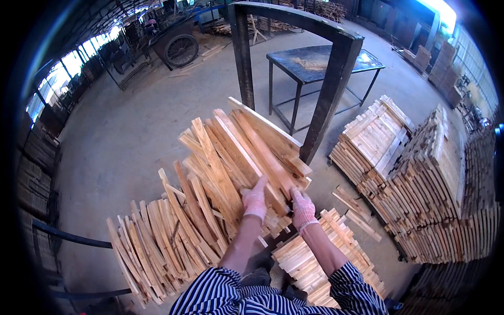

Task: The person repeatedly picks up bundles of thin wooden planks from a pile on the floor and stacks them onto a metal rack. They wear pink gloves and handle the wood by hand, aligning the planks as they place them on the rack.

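My left hand (255, 202), in a pinkish knit work glove, is closed on the edge of a pale wooden plank (242, 147) near its close end. My right hand (303, 209), gloved the same way, grips the near end of a reddish-brown plank (266, 153) just right of it. Both planks slant away from me over a heap of loose boards (210, 157). Parts of my fingers are hidden by the wood and gloves. Farther left, a row of narrow wooden strips (152, 231) leans together at a slant.
A black metal frame (336, 86) rises just beyond the boards, with a dark metal table (304, 65) behind it. Tall stacks of wooden panels (420, 184) stand at right. Another wood stack (320, 257) sits below my right forearm; loose sticks (362, 223) lie on the floor. A wheeled cart (178, 47) stands far off.
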`<state>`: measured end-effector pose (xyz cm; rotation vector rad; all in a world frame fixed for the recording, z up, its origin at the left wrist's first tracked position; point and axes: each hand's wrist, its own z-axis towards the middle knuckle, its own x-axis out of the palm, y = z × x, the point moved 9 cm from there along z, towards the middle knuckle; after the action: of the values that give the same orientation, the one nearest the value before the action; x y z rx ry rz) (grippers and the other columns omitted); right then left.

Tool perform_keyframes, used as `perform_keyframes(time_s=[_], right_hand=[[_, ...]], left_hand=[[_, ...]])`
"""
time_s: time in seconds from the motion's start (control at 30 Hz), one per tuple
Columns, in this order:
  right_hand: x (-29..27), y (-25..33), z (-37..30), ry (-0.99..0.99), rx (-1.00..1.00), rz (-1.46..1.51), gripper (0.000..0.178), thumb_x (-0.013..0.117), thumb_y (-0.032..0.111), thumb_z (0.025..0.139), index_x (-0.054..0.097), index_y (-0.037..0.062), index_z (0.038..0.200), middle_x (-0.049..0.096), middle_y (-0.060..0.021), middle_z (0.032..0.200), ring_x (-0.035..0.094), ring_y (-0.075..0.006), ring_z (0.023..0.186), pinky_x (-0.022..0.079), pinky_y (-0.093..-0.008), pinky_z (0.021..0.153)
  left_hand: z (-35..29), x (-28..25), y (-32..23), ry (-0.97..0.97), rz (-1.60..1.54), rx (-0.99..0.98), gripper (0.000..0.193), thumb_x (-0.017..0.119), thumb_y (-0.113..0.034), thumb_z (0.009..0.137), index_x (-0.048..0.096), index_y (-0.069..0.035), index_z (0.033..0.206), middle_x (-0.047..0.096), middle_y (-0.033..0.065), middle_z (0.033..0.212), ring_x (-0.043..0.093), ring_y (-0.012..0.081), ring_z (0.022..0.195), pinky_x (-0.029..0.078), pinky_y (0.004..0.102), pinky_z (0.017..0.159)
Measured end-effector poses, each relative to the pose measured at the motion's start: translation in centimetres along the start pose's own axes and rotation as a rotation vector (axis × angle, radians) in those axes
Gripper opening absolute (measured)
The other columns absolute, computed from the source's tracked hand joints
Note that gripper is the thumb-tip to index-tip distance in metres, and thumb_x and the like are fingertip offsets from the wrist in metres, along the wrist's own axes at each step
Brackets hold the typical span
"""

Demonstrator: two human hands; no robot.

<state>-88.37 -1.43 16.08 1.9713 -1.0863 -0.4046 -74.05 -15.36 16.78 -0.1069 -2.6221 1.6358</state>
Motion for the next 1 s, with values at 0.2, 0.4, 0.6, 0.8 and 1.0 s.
perform_keyframes(time_s=[0.2,0.4,0.6,0.8,1.0], right_hand=[[2.7,0.5,-3.3,0.501,0.156,-0.327,0.070,0.061,0.068,0.093,0.073,0.0029,0.117,0.072,-0.0117,0.104,0.068,-0.0271,0.095,0.053,-0.0398,0.085],[5.2,3.1,-0.6,0.462,-0.284,-1.113,0.098,0.036,0.088,0.090,0.073,0.0000,0.112,0.074,-0.0172,0.105,0.069,-0.0320,0.102,0.051,-0.0439,0.093],[1.5,2.1,-0.2,0.311,-0.245,-0.906,0.095,0.044,0.082,0.091,0.060,0.0006,0.137,0.067,-0.0225,0.131,0.063,-0.0357,0.123,0.047,-0.0428,0.102],[-0.9,-1.2,-7.2,0.816,0.167,-0.565,0.091,0.057,0.073,0.092,0.044,0.0059,0.153,0.053,-0.0140,0.151,0.050,-0.0258,0.138,0.041,-0.0413,0.114],[0.8,-1.4,-4.2,0.837,-0.058,-0.309,0.102,0.081,0.050,0.086,0.030,0.0031,0.161,0.044,-0.0142,0.158,0.041,-0.0172,0.143,0.035,-0.0351,0.118]], left_hand=[[-2.8,-2.9,-4.7,0.534,-0.430,-0.268,0.083,0.072,-0.056,0.090,0.046,-0.006,0.151,0.060,0.0149,0.138,0.061,0.0296,0.120,0.049,0.0453,0.107],[-0.3,-3.5,-1.7,0.424,-0.276,-0.149,0.081,0.073,-0.052,0.092,0.045,-0.007,0.153,0.056,0.0115,0.146,0.051,0.0273,0.134,0.039,0.0433,0.116],[-4.6,0.4,-1.9,0.491,-0.268,-0.247,0.088,0.070,-0.059,0.090,0.041,-0.006,0.154,0.054,0.0133,0.146,0.055,0.0291,0.128,0.048,0.0479,0.107],[-13.2,-3.8,3.9,0.923,-0.445,-0.405,0.083,0.060,-0.060,0.094,0.038,-0.006,0.153,0.053,0.0150,0.146,0.054,0.0297,0.132,0.044,0.0476,0.113],[-13.9,-4.4,9.4,0.880,-0.245,-0.282,0.078,0.062,-0.053,0.097,0.039,-0.006,0.154,0.052,0.0146,0.149,0.053,0.0292,0.134,0.043,0.0450,0.114]])
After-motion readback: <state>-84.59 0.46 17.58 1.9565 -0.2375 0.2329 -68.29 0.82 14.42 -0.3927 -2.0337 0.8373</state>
